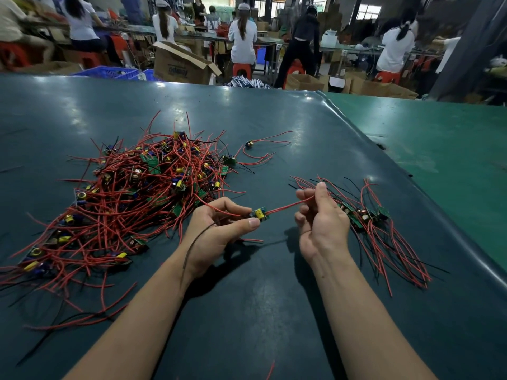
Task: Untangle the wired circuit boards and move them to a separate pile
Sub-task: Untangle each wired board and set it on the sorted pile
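Observation:
A big tangled heap of small green circuit boards with red and black wires (129, 193) covers the left of the dark mat. A smaller sorted pile of wired boards (367, 215) lies to the right. My left hand (216, 231) pinches one small board with a yellow capacitor (259, 213) between thumb and fingers, above the mat between the two piles. Its red wire (288, 206) runs right into my right hand (319, 220), whose fingers curl round the wire. A black wire from the same board loops down over my left wrist.
Two loose wired boards (248, 145) lie beyond the heap. The dark mat (247, 311) ends at a raised edge on the right, beside a green table surface (439, 133). Behind the table stand cardboard boxes, blue crates and several seated workers.

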Demonstrator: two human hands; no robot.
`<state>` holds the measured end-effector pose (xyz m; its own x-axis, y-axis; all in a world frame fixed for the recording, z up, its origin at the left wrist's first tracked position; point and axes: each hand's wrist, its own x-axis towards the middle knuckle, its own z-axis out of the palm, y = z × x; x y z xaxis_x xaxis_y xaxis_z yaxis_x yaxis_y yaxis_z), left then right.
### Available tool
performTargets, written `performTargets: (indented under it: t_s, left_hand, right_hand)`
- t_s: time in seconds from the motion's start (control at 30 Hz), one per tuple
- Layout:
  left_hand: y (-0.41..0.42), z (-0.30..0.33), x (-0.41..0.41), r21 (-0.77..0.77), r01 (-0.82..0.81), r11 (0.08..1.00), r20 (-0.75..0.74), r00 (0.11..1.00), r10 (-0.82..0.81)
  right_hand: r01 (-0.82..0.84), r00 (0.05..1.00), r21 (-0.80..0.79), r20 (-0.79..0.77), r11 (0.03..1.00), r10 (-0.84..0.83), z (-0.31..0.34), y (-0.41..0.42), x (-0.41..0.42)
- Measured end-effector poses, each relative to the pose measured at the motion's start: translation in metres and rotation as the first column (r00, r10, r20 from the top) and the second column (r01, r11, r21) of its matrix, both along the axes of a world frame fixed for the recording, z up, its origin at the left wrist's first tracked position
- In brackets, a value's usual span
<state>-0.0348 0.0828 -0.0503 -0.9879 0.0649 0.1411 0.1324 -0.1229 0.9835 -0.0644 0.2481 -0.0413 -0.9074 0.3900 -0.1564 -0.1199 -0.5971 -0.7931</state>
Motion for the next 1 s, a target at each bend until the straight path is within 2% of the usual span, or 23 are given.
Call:
performTargets:
  t_s: [0.13, 0.23, 0.3, 0.37, 0.47, 0.57, 0.63, 0.7, 0.73, 0.77, 0.83, 0.9, 0.93, 1.0]
  left_hand:
    - [-0.003, -0.002, -0.004, 0.094, -0.055, 0.994, 0.04, 0.998, 0.052]
    - [-0.002, -0.002, -0.006, 0.164, -0.083, 0.983, 0.064, 0.995, 0.074]
    - [-0.003, -0.003, -0.005, 0.124, -0.081, 0.989, 0.055, 0.996, 0.075]
    - [-0.005, -0.004, -0.004, 0.06, -0.077, 0.995, 0.051, 0.996, 0.074]
    - [-0.004, -0.004, -0.004, 0.058, -0.05, 0.997, 0.032, 0.998, 0.049]
    - [-0.003, -0.003, -0.004, 0.091, -0.046, 0.995, 0.025, 0.999, 0.044]
    - [-0.002, -0.003, -0.003, 0.089, -0.062, 0.994, 0.005, 0.998, 0.062]
    - [0.0, -0.002, -0.003, 0.081, -0.108, 0.991, -0.017, 0.994, 0.109]
    - [0.0, -0.003, -0.003, 0.08, -0.14, 0.987, -0.028, 0.989, 0.143]
    - [0.0, -0.003, -0.003, 0.08, -0.178, 0.981, -0.038, 0.983, 0.181]
    - [0.0, -0.005, -0.006, 0.073, -0.256, 0.964, -0.038, 0.965, 0.259]
    - [0.0, -0.007, -0.008, 0.084, -0.283, 0.955, 0.001, 0.959, 0.284]
    - [0.0, -0.007, -0.008, 0.095, -0.273, 0.957, 0.019, 0.962, 0.272]
    - [0.0, -0.006, -0.007, 0.116, -0.215, 0.97, 0.023, 0.977, 0.214]
  right_hand:
    - [-0.01, 1.0, -0.006, 0.007, 1.0, 0.011, 0.002, 0.008, -0.001]
    - [-0.243, 0.968, 0.069, 0.087, 0.968, 0.237, 0.004, 0.003, 0.005]
    - [-0.414, 0.909, 0.176, 0.133, 0.893, 0.395, 0.003, -0.007, 0.011]
    - [-0.465, 0.885, 0.275, 0.152, 0.841, 0.44, 0.001, -0.013, 0.013]
    - [-0.375, 0.927, 0.283, 0.142, 0.883, 0.348, 0.002, -0.007, 0.01]
    - [-0.176, 0.981, 0.159, 0.111, 0.972, 0.159, 0.0, 0.007, 0.003]
    - [-0.057, 0.993, 0.122, 0.114, 0.991, 0.043, -0.004, 0.012, 0.0]
    - [0.022, 0.991, 0.232, 0.123, 0.972, -0.052, -0.008, 0.012, -0.002]
    - [0.048, 0.988, 0.377, 0.121, 0.925, -0.101, -0.01, 0.011, -0.002]
    - [0.063, 0.984, 0.551, 0.106, 0.832, -0.144, -0.012, 0.01, -0.002]
    - [0.096, 0.993, 0.8, -0.033, 0.593, -0.116, -0.009, 0.005, 0.003]
    - [0.105, 0.974, 0.873, -0.186, 0.476, 0.127, -0.006, -0.007, 0.013]
    - [0.084, 0.937, 0.904, -0.214, 0.419, 0.275, -0.008, -0.014, 0.017]
    - [0.035, 0.85, 0.962, -0.171, 0.272, 0.498, -0.014, -0.027, 0.024]
